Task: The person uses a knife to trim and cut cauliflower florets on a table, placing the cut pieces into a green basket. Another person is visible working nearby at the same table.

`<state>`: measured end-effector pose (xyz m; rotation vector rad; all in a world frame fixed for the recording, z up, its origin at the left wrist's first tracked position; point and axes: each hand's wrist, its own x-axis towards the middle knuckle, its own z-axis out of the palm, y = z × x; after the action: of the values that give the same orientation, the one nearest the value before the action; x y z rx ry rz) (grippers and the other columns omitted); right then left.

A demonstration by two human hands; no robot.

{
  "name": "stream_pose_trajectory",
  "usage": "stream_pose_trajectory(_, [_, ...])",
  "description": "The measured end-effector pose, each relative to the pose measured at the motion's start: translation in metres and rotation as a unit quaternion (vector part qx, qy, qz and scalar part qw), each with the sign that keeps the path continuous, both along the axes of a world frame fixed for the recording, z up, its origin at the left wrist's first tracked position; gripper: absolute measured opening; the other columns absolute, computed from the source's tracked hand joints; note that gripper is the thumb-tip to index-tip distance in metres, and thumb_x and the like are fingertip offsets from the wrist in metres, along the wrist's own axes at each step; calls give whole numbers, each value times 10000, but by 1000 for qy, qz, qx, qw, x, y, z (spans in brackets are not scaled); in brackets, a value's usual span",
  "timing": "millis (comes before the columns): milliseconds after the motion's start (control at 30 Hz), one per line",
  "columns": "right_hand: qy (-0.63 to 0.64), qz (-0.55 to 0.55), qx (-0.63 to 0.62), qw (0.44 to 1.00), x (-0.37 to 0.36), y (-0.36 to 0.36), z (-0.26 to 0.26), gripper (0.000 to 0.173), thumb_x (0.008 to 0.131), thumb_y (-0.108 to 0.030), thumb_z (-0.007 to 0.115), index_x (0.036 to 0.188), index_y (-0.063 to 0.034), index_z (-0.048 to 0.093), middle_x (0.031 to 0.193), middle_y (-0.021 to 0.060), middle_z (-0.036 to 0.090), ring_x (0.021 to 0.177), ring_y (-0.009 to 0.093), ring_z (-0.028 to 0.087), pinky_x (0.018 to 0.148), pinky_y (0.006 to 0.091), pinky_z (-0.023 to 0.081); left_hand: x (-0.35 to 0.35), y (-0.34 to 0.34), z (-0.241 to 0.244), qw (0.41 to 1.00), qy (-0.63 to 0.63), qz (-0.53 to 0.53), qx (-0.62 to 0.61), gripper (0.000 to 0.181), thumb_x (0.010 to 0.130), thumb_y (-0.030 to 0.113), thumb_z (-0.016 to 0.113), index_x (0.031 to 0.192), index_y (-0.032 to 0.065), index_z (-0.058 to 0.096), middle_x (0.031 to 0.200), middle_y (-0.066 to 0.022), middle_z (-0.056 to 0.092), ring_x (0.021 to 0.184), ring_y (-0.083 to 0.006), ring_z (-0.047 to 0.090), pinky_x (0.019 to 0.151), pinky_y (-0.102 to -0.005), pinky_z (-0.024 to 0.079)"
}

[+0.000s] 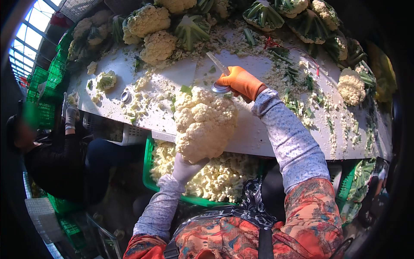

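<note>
A large cauliflower head (205, 124) rests in my left hand (187, 170), which wears a pale grey glove and grips it from below at the table's front edge. My right hand (241, 82), in an orange glove, is closed around a knife (217, 62) whose blade points up and to the left. A round metal piece (221, 88) shows just below that fist, close to the cauliflower's upper right; whether it belongs to the knife I cannot tell. Cut cauliflower florets (220, 181) fill a green plastic crate (148, 168) beneath the cauliflower, between my arms.
Whole cauliflowers (148, 21) line the far side of the white table (258, 139), with crumbs and leaf scraps strewn over it. A metal ring (125, 96) and a small cauliflower piece (105, 80) lie at left. A co-worker (58, 162) sits at left near green crates (55, 84).
</note>
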<state>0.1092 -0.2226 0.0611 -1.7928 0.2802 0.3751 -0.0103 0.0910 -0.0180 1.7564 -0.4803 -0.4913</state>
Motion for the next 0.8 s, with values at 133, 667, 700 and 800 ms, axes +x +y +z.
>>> stream_pose_trajectory(133, [-54, 48, 41, 997, -36, -4, 9, 287, 880, -293, 738, 964, -50, 609, 689, 21, 582, 505, 101, 513, 440, 262, 411, -4, -1, -2, 999, 31, 24, -26, 413, 800, -51, 776, 1192, -13, 653, 1125, -91, 708, 1035, -175, 678, 914, -328, 551])
stream_pose_trajectory(667, [-47, -138, 11, 989, -50, -25, -55, 274, 888, -295, 727, 966, -57, 614, 723, 40, 605, 557, 119, 556, 457, 283, 439, -5, 0, -7, 997, 53, 48, -23, 703, 771, -68, 745, 1408, 9, 459, 1329, -121, 589, 1223, -231, 586, 1035, -380, 490])
stream_pose_trajectory(700, [-35, -197, -23, 979, -49, -26, -54, 277, 891, -300, 723, 967, -57, 615, 723, 39, 605, 559, 122, 558, 461, 287, 441, -10, 2, -7, 998, 52, 44, -18, 736, 767, -66, 752, 1425, 13, 433, 1359, -127, 566, 1247, -236, 567, 1048, -385, 481])
stream_pose_trajectory(800, [0, -111, 55, 992, -51, -25, -34, 307, 896, -334, 714, 947, -53, 601, 735, 33, 594, 565, 127, 541, 486, 301, 453, -6, 2, -8, 999, 37, 36, 2, 750, 768, -63, 752, 1437, 11, 421, 1360, -128, 565, 1251, -240, 567, 1056, -390, 477])
